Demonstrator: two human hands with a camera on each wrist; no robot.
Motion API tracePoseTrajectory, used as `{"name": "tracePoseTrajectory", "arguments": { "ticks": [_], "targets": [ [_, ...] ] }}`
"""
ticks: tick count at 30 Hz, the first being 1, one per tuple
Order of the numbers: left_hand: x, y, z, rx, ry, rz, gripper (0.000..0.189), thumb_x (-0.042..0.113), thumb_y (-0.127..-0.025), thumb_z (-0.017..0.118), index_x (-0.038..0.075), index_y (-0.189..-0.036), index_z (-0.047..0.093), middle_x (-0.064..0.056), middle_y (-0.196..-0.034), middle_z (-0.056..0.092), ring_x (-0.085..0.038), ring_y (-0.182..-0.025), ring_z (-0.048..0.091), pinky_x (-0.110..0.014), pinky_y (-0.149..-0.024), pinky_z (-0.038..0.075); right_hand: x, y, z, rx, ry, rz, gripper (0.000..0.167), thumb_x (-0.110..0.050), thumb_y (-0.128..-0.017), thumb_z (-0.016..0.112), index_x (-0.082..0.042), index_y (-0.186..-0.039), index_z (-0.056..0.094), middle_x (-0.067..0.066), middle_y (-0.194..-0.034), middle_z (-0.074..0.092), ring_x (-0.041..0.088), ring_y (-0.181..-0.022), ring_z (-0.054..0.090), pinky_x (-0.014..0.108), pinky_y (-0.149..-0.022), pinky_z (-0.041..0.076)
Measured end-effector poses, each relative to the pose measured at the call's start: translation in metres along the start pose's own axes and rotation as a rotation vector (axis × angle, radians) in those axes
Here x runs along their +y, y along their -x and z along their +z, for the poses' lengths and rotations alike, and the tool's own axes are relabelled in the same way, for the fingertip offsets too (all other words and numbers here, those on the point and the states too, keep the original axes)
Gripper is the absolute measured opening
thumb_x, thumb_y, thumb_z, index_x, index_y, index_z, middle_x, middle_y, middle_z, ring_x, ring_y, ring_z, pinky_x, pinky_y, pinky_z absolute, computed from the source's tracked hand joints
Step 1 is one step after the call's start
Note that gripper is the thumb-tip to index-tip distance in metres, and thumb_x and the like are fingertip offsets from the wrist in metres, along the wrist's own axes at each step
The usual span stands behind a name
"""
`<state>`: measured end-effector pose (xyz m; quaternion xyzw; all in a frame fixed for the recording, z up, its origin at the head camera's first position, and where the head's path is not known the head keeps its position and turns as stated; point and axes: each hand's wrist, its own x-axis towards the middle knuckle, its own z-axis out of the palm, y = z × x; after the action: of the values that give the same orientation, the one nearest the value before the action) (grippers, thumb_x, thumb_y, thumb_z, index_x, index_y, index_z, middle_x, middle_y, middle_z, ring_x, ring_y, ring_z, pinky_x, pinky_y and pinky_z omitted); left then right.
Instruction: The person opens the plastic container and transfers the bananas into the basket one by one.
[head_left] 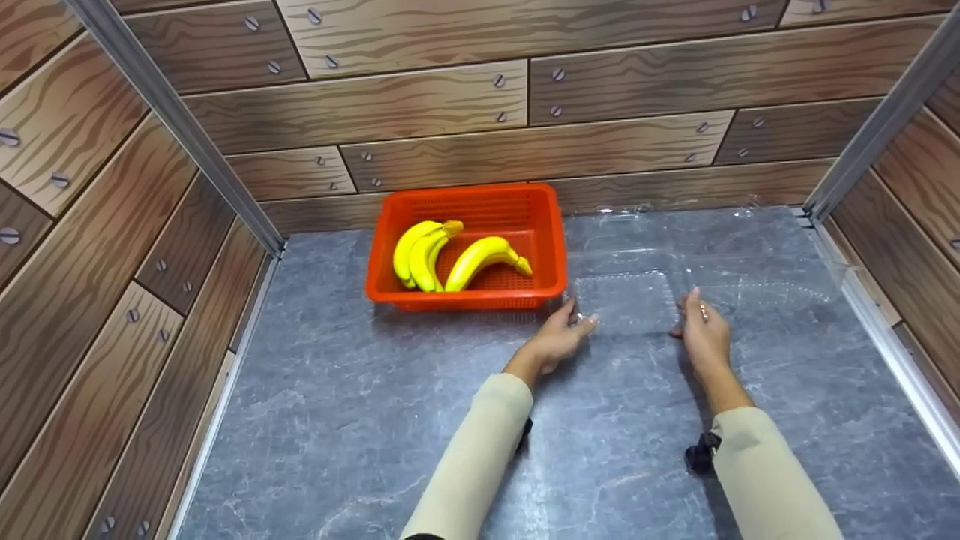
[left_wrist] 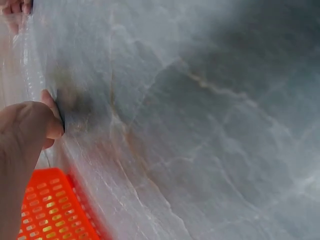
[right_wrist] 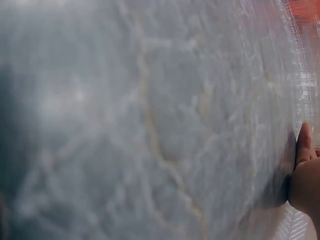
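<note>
A clear plastic container lies on the grey marbled table between the two hands. My left hand grips its near left corner, thumb on the near side and fingers along the left side. At the opposite side my right hand holds the right edge between thumb and fingers. In the left wrist view the left hand shows at the left edge, beside the red basket. The right wrist view catches only part of the right hand against the clear plastic.
A red plastic basket stands just left of the container, holding a bunch of bananas and another banana piece. More clear plastic containers lie to the right and behind. Wood-patterned walls enclose the table.
</note>
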<state>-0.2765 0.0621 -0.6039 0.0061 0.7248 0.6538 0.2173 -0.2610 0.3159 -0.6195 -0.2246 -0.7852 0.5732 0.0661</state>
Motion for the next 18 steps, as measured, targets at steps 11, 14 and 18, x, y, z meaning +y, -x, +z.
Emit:
{"name": "tracePoseTrajectory", "arguments": {
  "ticks": [11, 14, 18],
  "targets": [
    [0.0013, 0.0018, -0.0025, -0.021, 0.063, -0.048, 0.088, 0.032, -0.103, 0.072, 0.013, -0.172, 0.022, -0.025, -0.171, 0.037, -0.039, -0.159, 0.038, -0.055, -0.126, 0.042, 0.0053, -0.0012, -0.0010, -0.048, -0.041, -0.025, 0.075, -0.063, -0.110, 0.036, -0.003, -0.151, 0.058, 0.024, -0.155, 0.058, -0.008, -0.065, 0.067, 0.009, -0.075, 0.052],
    [0.0027, 0.0031, 0.0008, -0.001, 0.020, -0.022, 0.091, 0.032, -0.101, 0.075, 0.013, -0.172, 0.021, -0.024, -0.172, 0.036, -0.040, -0.160, 0.036, -0.054, -0.129, 0.038, 0.0053, -0.0013, -0.0019, -0.046, -0.026, -0.031, 0.074, -0.063, -0.110, 0.039, -0.004, -0.151, 0.058, 0.024, -0.156, 0.058, -0.011, -0.064, 0.066, 0.006, -0.079, 0.048],
    [0.0043, 0.0044, 0.0042, 0.021, -0.048, -0.003, 0.093, 0.033, -0.100, 0.075, 0.013, -0.172, 0.020, -0.022, -0.174, 0.034, -0.038, -0.162, 0.033, -0.049, -0.133, 0.031, 0.0066, -0.0011, -0.0033, -0.035, -0.045, -0.025, 0.072, -0.060, -0.110, 0.041, -0.004, -0.151, 0.058, 0.023, -0.155, 0.058, -0.011, -0.064, 0.066, 0.007, -0.077, 0.050]
  ]
}}
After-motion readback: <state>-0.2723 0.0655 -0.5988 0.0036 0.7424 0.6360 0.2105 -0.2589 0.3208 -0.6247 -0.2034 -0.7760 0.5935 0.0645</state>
